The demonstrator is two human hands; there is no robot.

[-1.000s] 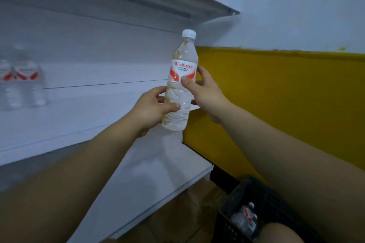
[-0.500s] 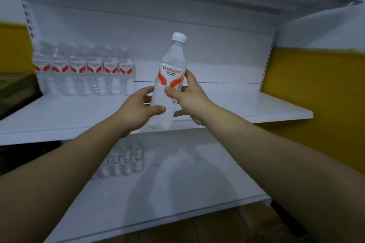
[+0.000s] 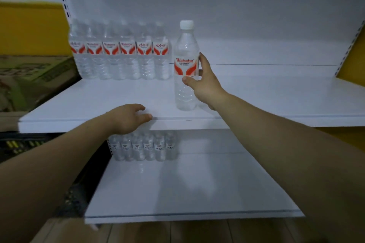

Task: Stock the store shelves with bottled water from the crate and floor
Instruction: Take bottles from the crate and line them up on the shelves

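Nearest me, the lower shelf (image 3: 197, 193) shows bare white board at frame centre, with small bottles (image 3: 144, 148) lined along its back left. My left hand (image 3: 128, 117) rests loose-fingered on the front edge of the upper shelf (image 3: 276, 100). My right hand (image 3: 203, 85) grips the water bottle (image 3: 185, 65), upright near that edge. Farther back, upper left, a bottle row (image 3: 118, 53) stands against the rear panel, with open board to its right.
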